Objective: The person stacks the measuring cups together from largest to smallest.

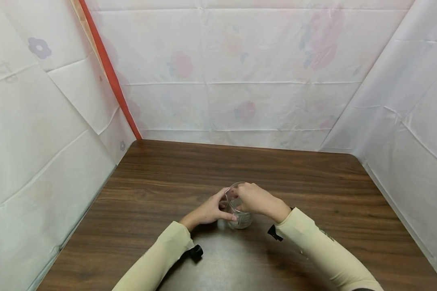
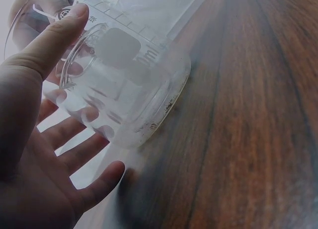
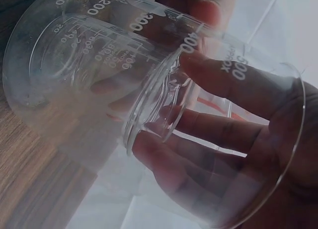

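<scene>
A large clear glass beaker [image 1: 245,220] with white graduations up to 500 is at the middle of the table. My left hand [image 1: 206,209] holds it from the left side, thumb [image 2: 59,35] on the near wall and fingers behind. Smaller glass beakers sit nested inside it; their rims [image 3: 133,124] lie near the 400 mark in the right wrist view. My right hand [image 1: 258,199] reaches down through the large beaker's mouth. Its thumb and fingers pinch the rim of a smaller beaker, seen through the outer glass.
The dark wood-grain table [image 1: 160,169] spreads around the hands. White patterned sheets [image 1: 222,68] hang behind it and along both sides. A red strip [image 1: 111,72] runs down the back left corner.
</scene>
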A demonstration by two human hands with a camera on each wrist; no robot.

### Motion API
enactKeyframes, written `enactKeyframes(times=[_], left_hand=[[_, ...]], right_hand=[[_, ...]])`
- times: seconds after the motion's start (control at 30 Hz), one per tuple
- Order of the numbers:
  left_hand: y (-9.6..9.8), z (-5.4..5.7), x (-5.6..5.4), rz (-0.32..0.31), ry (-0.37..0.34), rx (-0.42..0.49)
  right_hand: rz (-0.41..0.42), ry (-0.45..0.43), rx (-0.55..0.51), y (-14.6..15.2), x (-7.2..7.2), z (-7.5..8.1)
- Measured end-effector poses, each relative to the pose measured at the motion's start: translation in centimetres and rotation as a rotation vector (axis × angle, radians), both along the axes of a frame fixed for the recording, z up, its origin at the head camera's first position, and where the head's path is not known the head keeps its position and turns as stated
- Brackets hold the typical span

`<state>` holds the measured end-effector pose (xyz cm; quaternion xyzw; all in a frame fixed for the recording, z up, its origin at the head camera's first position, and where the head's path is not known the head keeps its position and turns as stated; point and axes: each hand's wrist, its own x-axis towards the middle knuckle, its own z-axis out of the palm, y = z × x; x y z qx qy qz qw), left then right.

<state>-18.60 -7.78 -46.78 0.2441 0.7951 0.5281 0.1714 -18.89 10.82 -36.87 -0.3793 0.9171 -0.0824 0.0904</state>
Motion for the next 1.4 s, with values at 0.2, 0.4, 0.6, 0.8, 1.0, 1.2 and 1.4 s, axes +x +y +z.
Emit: enactKeyframes(times=[0.2,0.4,0.6,0.8,1.0,1.2,1.4], left_hand=[[0.09,0.03,0.03,0.011,0.021,0.002],[0.2,-0.07,-0.14,0.015,0.034,0.004],[0.2,0.01,-0.08,0.023,0.031,0.011],[0.18,0.03,0.0,0.023,0.033,0.021],[0.2,-0.04,-0.04,0.021,0.045,0.011],[0.21,-0.08,-0.07,0.015,0.046,0.022],[0.09,0.03,-0.04,0.019,0.025,0.003]], right_hand=[[-0.005,0.04,-0.015,0.11,0.01,-0.18],[-0.033,0.037,-0.015,-0.04,-0.04,-0.19],[-0.067,0.029,0.012,-0.38,0.08,0.04],[-0.072,0.047,0.01,-0.37,0.23,-0.07],[-0.069,0.062,0.012,-0.31,0.3,-0.15],[-0.066,0.07,0.018,-0.28,0.31,-0.18],[-0.075,0.076,0.045,-0.25,0.4,-0.2]])
